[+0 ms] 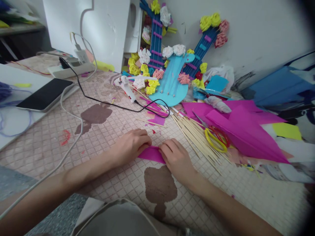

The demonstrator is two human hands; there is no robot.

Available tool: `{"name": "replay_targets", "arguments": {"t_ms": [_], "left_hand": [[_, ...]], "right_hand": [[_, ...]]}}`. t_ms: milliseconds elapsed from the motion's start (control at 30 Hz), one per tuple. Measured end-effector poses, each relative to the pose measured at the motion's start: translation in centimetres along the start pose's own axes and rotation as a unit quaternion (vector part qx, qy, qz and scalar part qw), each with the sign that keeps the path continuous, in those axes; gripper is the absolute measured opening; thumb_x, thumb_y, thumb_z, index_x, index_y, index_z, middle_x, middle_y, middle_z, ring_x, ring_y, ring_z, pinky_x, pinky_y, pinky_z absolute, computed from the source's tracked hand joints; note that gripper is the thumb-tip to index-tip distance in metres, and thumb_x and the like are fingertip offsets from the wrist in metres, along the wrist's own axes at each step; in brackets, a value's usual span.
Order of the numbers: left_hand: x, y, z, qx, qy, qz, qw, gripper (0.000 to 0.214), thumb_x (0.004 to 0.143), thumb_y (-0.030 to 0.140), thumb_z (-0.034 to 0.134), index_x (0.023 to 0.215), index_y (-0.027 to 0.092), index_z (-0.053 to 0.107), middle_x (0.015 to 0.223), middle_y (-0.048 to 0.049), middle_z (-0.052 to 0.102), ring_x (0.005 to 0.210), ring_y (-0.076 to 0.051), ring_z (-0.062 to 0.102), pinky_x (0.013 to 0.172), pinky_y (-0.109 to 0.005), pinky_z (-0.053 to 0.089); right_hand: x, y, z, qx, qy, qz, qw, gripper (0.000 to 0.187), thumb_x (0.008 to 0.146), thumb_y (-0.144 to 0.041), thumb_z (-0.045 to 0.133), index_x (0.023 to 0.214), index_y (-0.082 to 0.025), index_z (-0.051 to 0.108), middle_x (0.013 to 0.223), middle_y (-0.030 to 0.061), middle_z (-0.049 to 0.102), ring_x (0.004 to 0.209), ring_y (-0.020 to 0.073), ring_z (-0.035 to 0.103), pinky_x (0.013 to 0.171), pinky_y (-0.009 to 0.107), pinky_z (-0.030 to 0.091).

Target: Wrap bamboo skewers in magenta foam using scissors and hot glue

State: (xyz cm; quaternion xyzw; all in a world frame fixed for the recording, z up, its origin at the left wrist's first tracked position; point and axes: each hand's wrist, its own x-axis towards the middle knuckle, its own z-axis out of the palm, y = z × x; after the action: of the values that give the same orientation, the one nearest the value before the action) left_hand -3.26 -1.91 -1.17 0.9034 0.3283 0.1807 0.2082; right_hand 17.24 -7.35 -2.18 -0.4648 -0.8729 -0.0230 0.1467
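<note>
Between my hands a small piece of magenta paper lies on the quilted cloth. Its far edge looks folded or rolled over. My left hand pinches the left end of that edge, thumb and fingers together. At the other end, my right hand has its fingers closed on the paper too. Just beyond the hands are a thin wooden stick and magenta scraps. Whether a stick lies inside the fold is hidden.
A white glue gun with a black cord lies ahead. To the right are bamboo skewers, yellow-handled scissors and large magenta sheets. Paper-flowered guitar shapes lean at the back wall. A phone and power strip sit left.
</note>
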Motion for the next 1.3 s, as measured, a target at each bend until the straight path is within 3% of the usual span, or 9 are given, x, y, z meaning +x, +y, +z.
{"name": "replay_targets", "arguments": {"t_ms": [267,600,1167,1300], "left_hand": [[-0.4,0.2,0.1,-0.011,0.01,-0.002,1.0,0.016,0.089,0.01,0.05,0.085,0.015,0.064,0.085,-0.0045,0.059,0.08,-0.017,0.055,0.073,-0.029,0.043],[-1.0,-0.7,0.5,-0.071,0.033,-0.004,0.997,0.022,0.087,0.005,0.048,0.091,0.016,0.067,0.089,-0.0048,0.059,0.084,-0.017,0.055,0.077,-0.03,0.044],[-3.5,-0.1,-0.2,0.037,0.028,0.06,0.997,0.029,0.086,0.001,0.046,0.105,0.018,0.061,0.101,-0.0068,0.058,0.092,-0.02,0.053,0.082,-0.037,0.045],[-3.7,0.3,-0.3,0.066,0.028,0.074,0.995,0.028,0.087,0.003,0.045,0.105,0.016,0.061,0.102,-0.0079,0.059,0.092,-0.021,0.053,0.082,-0.038,0.045]], "right_hand": [[-0.3,0.0,0.0,-0.013,0.028,-0.048,0.998,0.026,0.095,-0.014,0.042,0.091,-0.01,0.067,0.085,0.0099,0.06,0.081,0.0222,0.047,0.072,0.036,0.045],[-1.6,-0.7,-0.6,-0.041,0.014,-0.07,0.997,0.032,0.094,-0.009,0.037,0.113,-0.002,0.062,0.103,0.0173,0.062,0.093,0.0261,0.05,0.075,0.039,0.048],[-3.0,-2.2,-0.5,-0.051,-0.017,-0.027,0.998,0.04,0.093,-0.006,0.033,0.126,-0.001,0.054,0.114,0.0182,0.058,0.104,0.0293,0.046,0.083,0.044,0.048],[-3.4,-2.4,-0.3,-0.048,0.0,-0.016,0.999,0.039,0.094,-0.009,0.034,0.125,-0.002,0.055,0.117,0.0181,0.057,0.106,0.0293,0.047,0.086,0.044,0.048]]}}
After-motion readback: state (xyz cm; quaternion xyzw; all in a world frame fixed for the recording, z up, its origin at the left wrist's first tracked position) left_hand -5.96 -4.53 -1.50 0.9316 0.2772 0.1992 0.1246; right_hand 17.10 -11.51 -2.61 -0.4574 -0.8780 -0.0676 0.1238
